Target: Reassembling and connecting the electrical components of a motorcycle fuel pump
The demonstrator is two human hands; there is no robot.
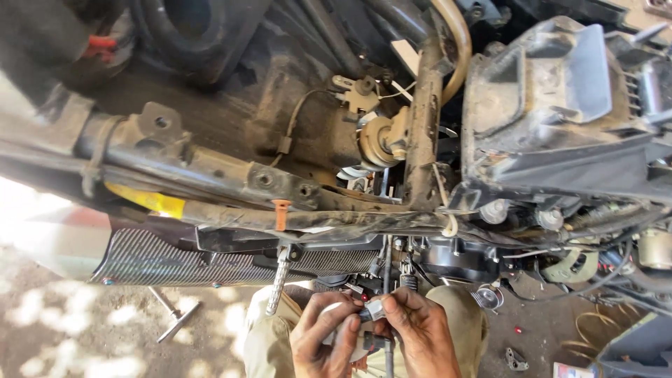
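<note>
Much is getting lost here: the motorcycle frame is running off both side edges, its dusty parts are blurring into deep shade near the top, and the person's wrists are being cut off by the bottom edge. The small grey connector is half buried under fingertips just below the frame, so its exact shape is hard to make out.

The left hand is curling nearly closed, its thumb and fingertips pinching the connector from the left. The right hand is closing on the same connector from the right, its fingers bent tight against it. A dark cable is dropping from the frame to the connector. Left of the hands, a T-handle wrench is lying on the ground below the frame.
</note>
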